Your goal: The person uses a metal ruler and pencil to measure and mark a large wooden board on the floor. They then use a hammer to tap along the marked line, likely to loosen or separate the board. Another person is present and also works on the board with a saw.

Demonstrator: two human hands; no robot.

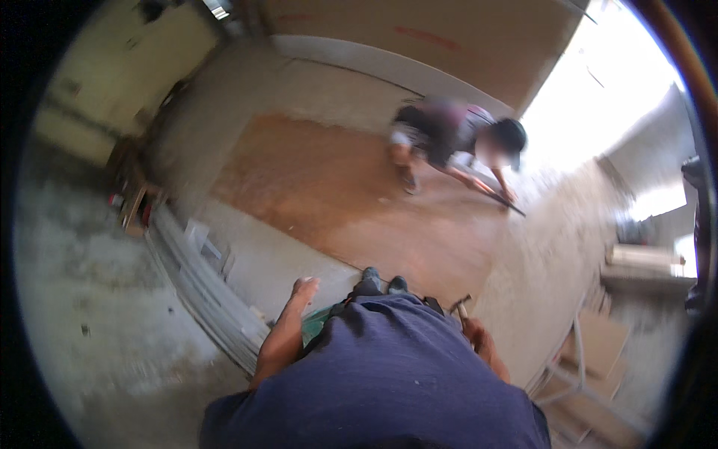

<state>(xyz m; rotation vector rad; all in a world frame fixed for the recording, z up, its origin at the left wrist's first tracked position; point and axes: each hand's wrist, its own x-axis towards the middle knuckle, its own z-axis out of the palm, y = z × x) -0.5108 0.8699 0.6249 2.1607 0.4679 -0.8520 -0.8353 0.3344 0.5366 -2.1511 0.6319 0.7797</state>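
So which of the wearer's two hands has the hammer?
The right hand, closed on the hammer; the left hand, out to the other side, shows none.

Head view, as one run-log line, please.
right hand: holding hammer | left hand: beside torso | co-worker: bent low, holding dark bar

no legible lettering, only blurred red marks (pixel 426 37) on the large brown board (pixel 490 63)

The floor (pixel 97 299) is grey and stained. A yellowish wall (pixel 138 78) stands upper left; a brown wall (pixel 479 37) with a pale base band (pixel 359 58) bounds the far side. White light enters through an opening (pixel 606 82), upper right.
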